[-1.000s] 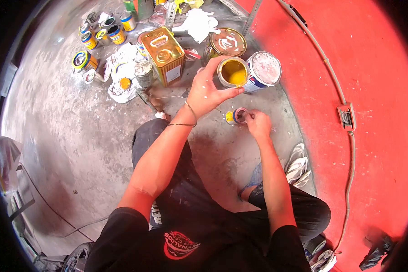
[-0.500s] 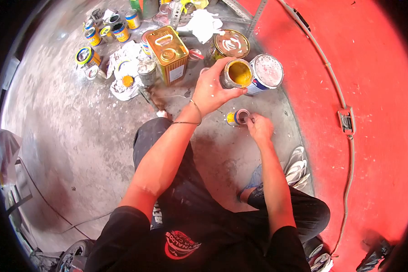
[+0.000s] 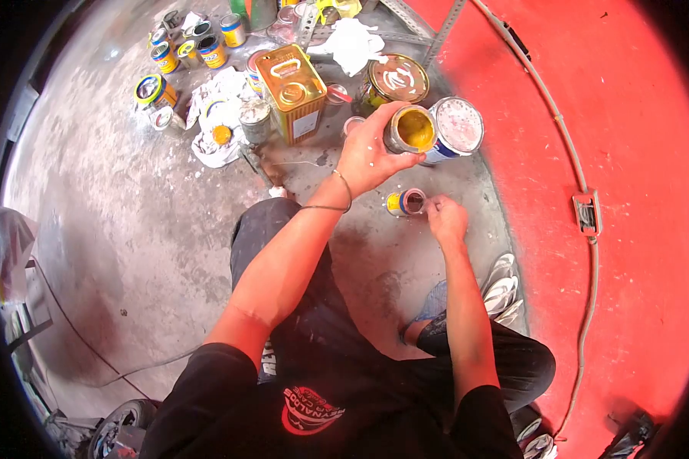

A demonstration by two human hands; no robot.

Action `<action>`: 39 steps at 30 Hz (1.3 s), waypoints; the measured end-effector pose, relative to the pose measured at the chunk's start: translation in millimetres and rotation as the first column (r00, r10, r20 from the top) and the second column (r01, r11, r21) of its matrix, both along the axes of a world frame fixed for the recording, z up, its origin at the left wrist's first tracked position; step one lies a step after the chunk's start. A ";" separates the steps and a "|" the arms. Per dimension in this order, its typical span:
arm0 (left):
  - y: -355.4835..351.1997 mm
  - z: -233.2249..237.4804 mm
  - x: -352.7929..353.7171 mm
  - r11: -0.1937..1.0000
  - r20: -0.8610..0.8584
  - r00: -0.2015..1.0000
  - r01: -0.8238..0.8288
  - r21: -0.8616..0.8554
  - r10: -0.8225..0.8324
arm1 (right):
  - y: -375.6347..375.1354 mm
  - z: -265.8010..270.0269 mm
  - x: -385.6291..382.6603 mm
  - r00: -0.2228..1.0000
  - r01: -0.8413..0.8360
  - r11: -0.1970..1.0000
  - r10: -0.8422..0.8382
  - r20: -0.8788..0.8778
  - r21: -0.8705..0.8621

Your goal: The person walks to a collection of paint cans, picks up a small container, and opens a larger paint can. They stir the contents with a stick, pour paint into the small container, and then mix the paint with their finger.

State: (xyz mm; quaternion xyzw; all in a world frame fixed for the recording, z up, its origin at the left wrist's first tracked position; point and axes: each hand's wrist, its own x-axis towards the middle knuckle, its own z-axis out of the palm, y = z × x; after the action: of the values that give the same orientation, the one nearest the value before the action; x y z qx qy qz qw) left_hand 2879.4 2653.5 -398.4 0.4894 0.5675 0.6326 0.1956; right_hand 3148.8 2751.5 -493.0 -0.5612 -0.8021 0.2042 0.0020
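My left hand (image 3: 367, 153) is wrapped round an open paint can (image 3: 395, 131), held up above the floor with its mouth tipped toward me. Yellow-ochre paint (image 3: 417, 131) coats the inside of that can. Below it, on the concrete, stands a small yellow-and-blue can (image 3: 395, 203) with an open top and dark contents. Just right of this small can is my right hand (image 3: 447, 220), its fingertips pinched together near the rim. Whatever they hold, if anything, is too small to make out.
Behind my left hand stand a white-topped bucket (image 3: 459, 126), a large paint-smeared tin (image 3: 398, 76) and a gold square tin (image 3: 291, 88). Stained rags (image 3: 222, 115) and several small cans lie left. A cable (image 3: 589, 283) crosses the red floor (image 3: 643, 153); slippers (image 3: 501, 287) lie near my leg.
The view has shifted slightly. My left hand still holds the paint can tipped, a little further right in view. My right hand's fingertips have drawn slightly away from the small can's rim.
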 end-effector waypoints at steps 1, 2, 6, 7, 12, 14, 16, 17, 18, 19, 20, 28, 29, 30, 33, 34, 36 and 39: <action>0.4 0.8 1.2 1.000 0.000 1.000 -0.001 -0.004 0.001 | -1.2 2.8 0.5 0.995 -0.042 0.999 0.041 0.090 0.012; 0.1 1.3 1.9 1.000 0.001 1.000 -0.003 -0.008 0.003 | -2.5 5.5 0.2 0.994 -0.051 0.999 0.049 0.095 0.019; 2.1 -0.3 1.2 1.000 0.028 1.000 0.007 0.004 -0.007 | -1.9 3.8 -0.4 0.999 -0.014 0.998 0.011 0.052 0.057; 2.0 0.7 1.0 1.000 0.004 1.000 0.001 0.002 -0.001 | -0.6 0.6 -1.1 1.000 0.011 0.998 -0.013 0.025 0.065; 0.0 -0.1 7.4 0.998 0.023 0.998 0.059 0.009 -0.059 | -12.4 14.7 -14.6 0.991 -0.058 0.986 0.038 0.129 0.158; -0.5 -0.6 12.1 0.997 0.034 0.996 0.080 0.014 -0.080 | -12.5 18.9 -20.5 0.997 -0.027 0.975 0.009 0.083 0.222; -2.4 1.9 13.8 0.997 0.020 0.997 0.077 0.009 -0.077 | -7.0 20.8 -28.3 1.000 0.009 0.954 -0.015 0.021 0.300; -4.1 3.0 13.5 0.996 0.022 0.996 0.088 0.016 -0.088 | -4.8 22.4 -31.8 1.000 0.003 0.952 0.003 -0.019 0.305; -6.2 6.5 13.7 0.996 0.031 0.996 0.084 0.019 -0.084 | -6.5 34.4 -38.8 0.998 -0.002 0.951 0.021 -0.058 0.310; -7.9 9.6 14.7 0.996 0.040 0.996 0.082 0.023 -0.083 | -6.7 40.9 -42.9 0.995 -0.005 0.949 0.037 -0.095 0.314; -9.2 12.9 15.3 0.996 0.049 0.995 0.082 0.026 -0.083 | -5.2 45.1 -49.0 0.987 -0.022 0.942 0.073 -0.142 0.335; -16.9 10.8 5.1 0.998 0.045 0.998 -0.040 0.040 0.038 | -2.3 61.0 -84.1 0.912 0.001 0.952 0.125 -0.391 0.306; -21.0 8.8 0.5 0.999 0.006 0.999 -0.048 0.024 0.048 | 3.5 64.8 -85.7 0.925 -0.039 0.959 0.142 -0.354 0.282; -24.6 7.7 -3.4 0.999 -0.029 0.998 -0.051 0.008 0.052 | 13.6 80.1 -87.3 0.937 -0.076 0.963 0.157 -0.312 0.257; -29.5 2.0 -14.9 0.998 -0.019 0.998 -0.068 -0.020 0.067 | 45.7 133.0 -95.4 0.872 -0.283 0.904 0.382 -0.306 0.321; -31.4 -0.4 -18.6 0.996 0.001 0.997 -0.076 -0.036 0.076 | 52.6 150.8 -100.2 0.817 -0.363 0.859 0.480 -0.320 0.361; -34.0 -1.9 -22.4 0.995 0.021 0.995 -0.096 -0.026 0.097 | 62.0 193.8 -105.7 0.815 -0.514 0.817 0.560 -0.149 0.261; -38.2 4.0 -27.6 0.994 0.038 0.996 -0.078 -0.076 0.081 | 54.0 252.0 -108.8 0.758 -0.648 0.745 0.651 0.038 0.161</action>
State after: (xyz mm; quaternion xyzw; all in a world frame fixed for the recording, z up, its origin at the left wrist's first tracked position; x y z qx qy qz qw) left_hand 2851.8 2615.3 -394.4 0.4454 0.6057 0.6282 0.2000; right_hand 3040.0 2805.5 -241.0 -0.2429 -0.9610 0.1311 -0.0144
